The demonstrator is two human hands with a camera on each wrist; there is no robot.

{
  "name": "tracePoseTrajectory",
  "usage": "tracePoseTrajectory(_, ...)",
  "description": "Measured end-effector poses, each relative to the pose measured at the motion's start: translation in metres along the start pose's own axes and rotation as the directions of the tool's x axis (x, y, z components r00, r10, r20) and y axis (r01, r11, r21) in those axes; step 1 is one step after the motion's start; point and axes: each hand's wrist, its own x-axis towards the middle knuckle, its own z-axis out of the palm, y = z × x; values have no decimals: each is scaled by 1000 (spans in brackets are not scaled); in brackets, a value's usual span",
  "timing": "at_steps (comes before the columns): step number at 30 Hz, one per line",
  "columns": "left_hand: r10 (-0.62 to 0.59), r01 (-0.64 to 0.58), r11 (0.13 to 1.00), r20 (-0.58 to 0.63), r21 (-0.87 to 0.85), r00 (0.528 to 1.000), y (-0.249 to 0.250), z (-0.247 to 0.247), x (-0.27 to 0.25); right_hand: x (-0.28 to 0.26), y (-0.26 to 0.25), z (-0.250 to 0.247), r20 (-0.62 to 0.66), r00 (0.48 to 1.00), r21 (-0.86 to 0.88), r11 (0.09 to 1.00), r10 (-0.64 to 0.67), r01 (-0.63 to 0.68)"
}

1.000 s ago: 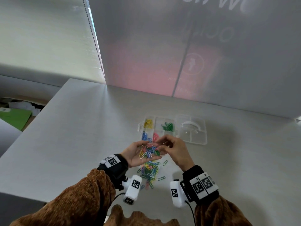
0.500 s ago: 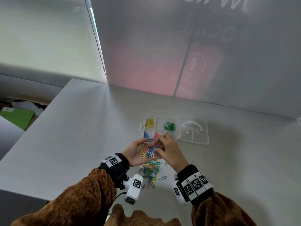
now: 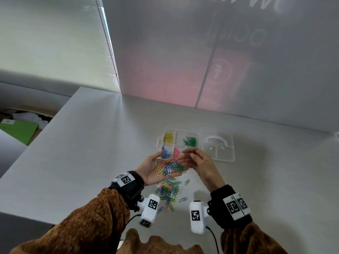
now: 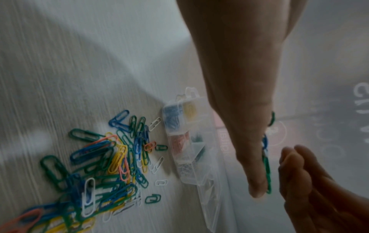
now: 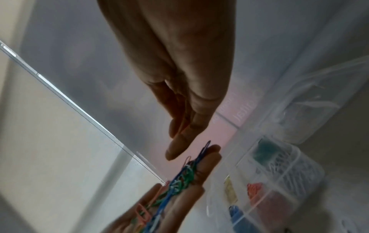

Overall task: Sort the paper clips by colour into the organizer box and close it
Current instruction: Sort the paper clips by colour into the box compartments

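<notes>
The left hand (image 3: 156,168) lies palm up, flat, carrying mixed coloured wire paper clips (image 3: 169,166). The right hand (image 3: 199,161), fingers loosely extended, hovers beside it; whether it pinches a clip is unclear. Below lies a loose clip pile (image 3: 169,190) near the white table's (image 3: 82,153) front edge; beyond stands the clear plastic organizer box (image 3: 183,142), lid (image 3: 217,146) open.

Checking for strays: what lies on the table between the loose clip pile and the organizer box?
Head view: the left hand hides it. Left wrist view: few stray clips.

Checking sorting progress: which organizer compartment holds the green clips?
The far-right compartment of the organizer box, beside the open lid; the others hold yellow, blue and pink.
</notes>
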Motion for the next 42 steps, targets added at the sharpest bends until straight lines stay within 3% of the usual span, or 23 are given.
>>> tracePoseTrajectory(2, -18, 17, 1000, 26, 11, 1000, 0, -1, 1, 0, -2, -1, -17, 998, -180, 982, -63, 59)
tracePoseTrajectory(5, -40, 36, 998, 68, 48, 997, -2, -2, 3, 5, -3, 2, 99, 970, -604, 761, -224, 237)
tracePoseTrajectory(8, -54, 52, 998, 86, 25, 995, -3, 1, 4, 14, -1, 2, 175, 960, -698, 660, -218, 277)
tracePoseTrajectory(10, -56, 54, 998, 97, 18, 994, -2, 2, 2, 17, -2, -1, 181, 970, -683, 688, -164, 244)
tracePoseTrajectory(13, -68, 65, 998, 120, 26, 990, 1, 3, -3, 18, -3, -3, 191, 977, -595, 780, -97, 194)
tracePoseTrajectory(17, -68, 68, 998, 149, 5, 986, 1, 5, -4, 20, 1, -8, 109, 987, -490, 858, -116, 155)
tracePoseTrajectory(21, -47, 44, 997, 50, 64, 998, -1, 10, -3, 21, 3, -17, 53, 998, -44, 998, -44, 47)
tracePoseTrajectory(24, -6, 18, 983, -66, 183, 998, -2, 13, -1, 23, 4, -22, 109, 993, 345, 934, 54, -88)
tracePoseTrajectory(26, 5, 27, 969, -127, 247, 992, -3, 13, 1, 25, 6, -24, 136, 983, 447, 877, 125, -174)
tracePoseTrajectory(29, 8, 53, 945, -186, 324, 983, -4, 12, 3, 26, 15, -22, 93, 978, 259, 944, 189, -207)
tracePoseTrajectory(32, 12, 60, 931, -194, 361, 981, -3, 10, 3, 22, 20, -19, 63, 991, -87, 990, 118, -113)
tracePoseTrajectory(36, -13, 60, 941, -143, 334, 990, -1, 8, 0, 19, 12, -14, 121, 991, -404, 915, 51, 2)
tracePoseTrajectory(42, -28, 56, 952, -95, 302, 995, 0, 7, 2, 21, 8, -4, 226, 972, -613, 785, 62, 92)
